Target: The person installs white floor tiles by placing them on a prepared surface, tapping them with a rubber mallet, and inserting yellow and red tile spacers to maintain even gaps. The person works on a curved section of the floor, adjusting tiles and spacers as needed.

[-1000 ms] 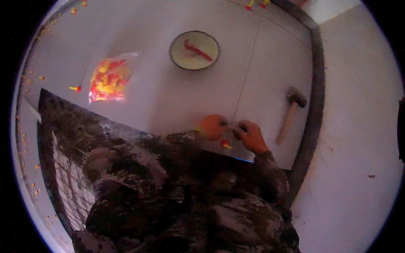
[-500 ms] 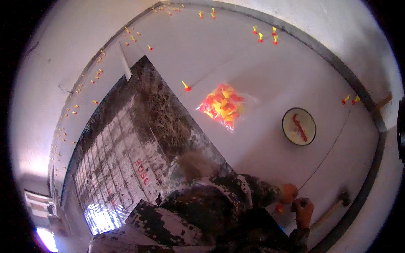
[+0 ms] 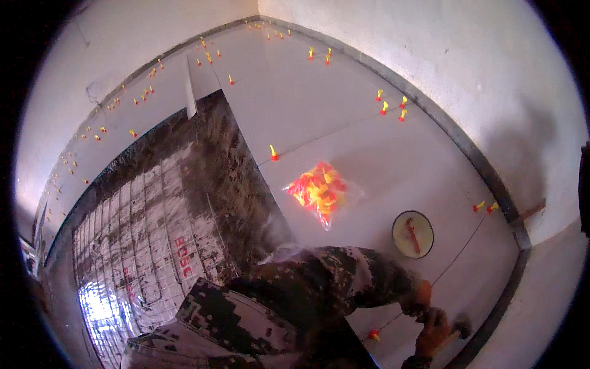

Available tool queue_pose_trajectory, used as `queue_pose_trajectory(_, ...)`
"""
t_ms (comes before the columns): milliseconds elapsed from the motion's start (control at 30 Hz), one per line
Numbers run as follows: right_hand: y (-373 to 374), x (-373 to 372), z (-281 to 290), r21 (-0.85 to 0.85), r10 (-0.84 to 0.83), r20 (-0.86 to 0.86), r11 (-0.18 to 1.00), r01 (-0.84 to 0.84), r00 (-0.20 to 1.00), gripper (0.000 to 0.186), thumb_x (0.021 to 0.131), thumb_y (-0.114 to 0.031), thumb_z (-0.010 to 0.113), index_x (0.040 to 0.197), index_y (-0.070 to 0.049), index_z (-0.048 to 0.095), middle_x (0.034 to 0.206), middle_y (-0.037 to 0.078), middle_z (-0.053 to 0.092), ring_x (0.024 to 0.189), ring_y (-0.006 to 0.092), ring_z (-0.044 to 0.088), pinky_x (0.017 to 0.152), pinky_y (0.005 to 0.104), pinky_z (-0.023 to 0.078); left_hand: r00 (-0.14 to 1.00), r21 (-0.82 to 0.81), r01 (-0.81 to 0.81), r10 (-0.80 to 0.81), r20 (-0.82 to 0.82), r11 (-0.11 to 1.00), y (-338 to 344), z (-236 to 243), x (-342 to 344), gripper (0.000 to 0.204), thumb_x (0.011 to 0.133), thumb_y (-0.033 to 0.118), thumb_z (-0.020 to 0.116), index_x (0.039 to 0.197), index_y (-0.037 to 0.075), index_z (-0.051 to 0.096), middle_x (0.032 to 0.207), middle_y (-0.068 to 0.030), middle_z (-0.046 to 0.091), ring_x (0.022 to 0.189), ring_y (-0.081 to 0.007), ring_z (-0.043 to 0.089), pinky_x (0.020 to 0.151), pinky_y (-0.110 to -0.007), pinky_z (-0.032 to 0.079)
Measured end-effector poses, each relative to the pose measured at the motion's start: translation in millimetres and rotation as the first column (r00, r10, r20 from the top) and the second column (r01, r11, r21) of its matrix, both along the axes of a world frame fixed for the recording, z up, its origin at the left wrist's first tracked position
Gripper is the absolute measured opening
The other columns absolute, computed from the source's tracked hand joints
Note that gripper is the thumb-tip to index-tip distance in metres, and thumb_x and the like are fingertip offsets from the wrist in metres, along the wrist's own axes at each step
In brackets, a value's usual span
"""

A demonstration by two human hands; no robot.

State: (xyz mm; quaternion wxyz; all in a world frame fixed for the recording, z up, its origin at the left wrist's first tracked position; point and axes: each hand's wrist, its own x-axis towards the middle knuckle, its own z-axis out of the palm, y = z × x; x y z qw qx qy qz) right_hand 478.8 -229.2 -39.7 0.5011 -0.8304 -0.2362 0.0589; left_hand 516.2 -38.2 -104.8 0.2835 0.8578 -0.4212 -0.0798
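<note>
- Tiled floor (image 3: 344, 111): trapped grit could leave tiles uneven along the joint (image 3: 455, 252) by our hands.
- Clear bag (image 3: 318, 190) of red-and-yellow levelers: a snag could spill it.
- Round bowl (image 3: 424, 229): our camouflage sleeve (image 3: 381, 277) swinging wide could tip it.
- Mallet (image 3: 462, 325): just beside our right hand (image 3: 433, 335); a careless wrist could shove it.
- Left hand (image 3: 418, 298), close to right: fingers curled on both; we can't tell what, if anything, they grip.
- Single leveler (image 3: 374, 335): on the joint line, left of our hands; a bump could dislodge it.
</note>
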Motion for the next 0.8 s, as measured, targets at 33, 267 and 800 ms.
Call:
queue_pose_trajectory(33,16.2,-8.0,4.5,0.057,0.009,-0.047,0.998,-0.007,0.999,0.026,0.1,-0.02,0.059,0.088,0.003,0.062,0.071,0.009,0.063,0.065,0.0157,0.061,0.061,0.0305,0.05,0.943,-0.121,-0.176,0.132,-0.306,0.977,12.5,-3.9,-11.9,0.018,0.074,0.021,0.081,0.091,0.016,0.076,0.09,-0.0022,0.076,0.082,-0.0232,0.073,0.072,-0.04,0.059)
queue_pose_trajectory(267,60.0,-24.2,-17.7,0.228,0.112,-0.329,0.973,-0.036,0.938,0.026,0.102,-0.024,0.058,0.097,0.001,0.061,0.073,0.008,0.059,0.062,0.0157,0.058,0.056,0.0311,0.049,0.629,0.0,-0.651,0.539,-0.56,0.759,48.2,14.9,-63.0,0.015,0.08,0.021,0.069,0.083,0.006,0.073,0.08,-0.0112,0.074,0.074,-0.026,0.072,0.069,-0.041,0.06)
queue_pose_trajectory(800,119.8,-78.5,-19.7,0.025,0.28,-0.49,0.951,-0.308,0.826,0.025,0.098,-0.016,0.06,0.104,0.008,0.062,0.077,0.012,0.064,0.063,0.0196,0.064,0.06,0.0344,0.057,0.679,-0.211,-0.683,0.501,-0.537,0.7,128.9,-27.1,-170.1,0.022,0.081,0.024,0.063,0.079,0.002,0.063,0.067,-0.0094,0.064,0.059,-0.0234,0.063,0.06,-0.043,0.051)
